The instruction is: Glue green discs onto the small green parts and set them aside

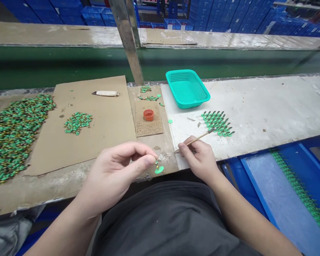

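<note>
Pinching a green piece (pixel 159 170), the left hand (pixel 118 175) hovers.

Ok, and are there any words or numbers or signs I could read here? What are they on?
Readable words, numbers or signs: none that I can see.
White patches on the blue crates behind: maybe labels, too small and blurred to read.
Brush in the right hand, red cup, green basket: no writing I can make out.
</note>
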The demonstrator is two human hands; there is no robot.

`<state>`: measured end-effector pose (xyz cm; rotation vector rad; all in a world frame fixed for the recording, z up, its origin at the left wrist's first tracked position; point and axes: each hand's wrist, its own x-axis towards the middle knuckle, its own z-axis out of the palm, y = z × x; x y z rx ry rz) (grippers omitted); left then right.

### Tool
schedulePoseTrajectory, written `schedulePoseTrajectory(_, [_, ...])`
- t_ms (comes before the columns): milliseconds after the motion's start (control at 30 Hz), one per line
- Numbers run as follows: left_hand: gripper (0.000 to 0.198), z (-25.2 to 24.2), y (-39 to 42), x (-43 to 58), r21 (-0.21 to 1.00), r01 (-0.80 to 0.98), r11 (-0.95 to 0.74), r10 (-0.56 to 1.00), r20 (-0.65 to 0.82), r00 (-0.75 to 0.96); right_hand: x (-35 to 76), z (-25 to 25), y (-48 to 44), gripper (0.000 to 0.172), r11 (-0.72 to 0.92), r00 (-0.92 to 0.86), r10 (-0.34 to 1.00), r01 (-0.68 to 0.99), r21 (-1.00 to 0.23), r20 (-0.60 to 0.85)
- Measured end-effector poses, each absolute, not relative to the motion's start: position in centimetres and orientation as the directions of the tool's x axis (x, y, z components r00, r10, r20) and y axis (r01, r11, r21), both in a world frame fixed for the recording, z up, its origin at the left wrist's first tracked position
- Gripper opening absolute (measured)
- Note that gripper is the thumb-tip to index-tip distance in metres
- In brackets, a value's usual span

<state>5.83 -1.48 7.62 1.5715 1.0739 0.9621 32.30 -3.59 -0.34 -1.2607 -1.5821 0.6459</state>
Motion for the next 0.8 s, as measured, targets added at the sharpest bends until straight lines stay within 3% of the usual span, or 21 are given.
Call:
schedulePoseTrajectory(400, [0.02, 6.8, -1.3, 5.5, 0.943, 0.276, -0.186, 0.951, 0.103, 0.29, 32.2, -0.5, -3.6, 0.032, 0.328, 0.004, 0.93, 0.439, -0.836, 0.368])
schedulePoseTrajectory(667, [0.019, 1.6, 0.8, 5.0, 0.694, 0.495, -0.523, 0.847, 0.362, 0.389, 32.2, -0.2, -3.5, 0.032, 0.342, 0.008, 0.923, 0.439, -0.831, 0.384])
schedulePoseTrajectory(800, [0.017, 1.1, 1.0, 4.3, 0.628, 0.519, -0.58, 0.812, 0.392, 0.433, 32.3, -0.4, -3.4, 0.036, 0.343, 0.011, 0.922, 0.444, -0.828, 0.388])
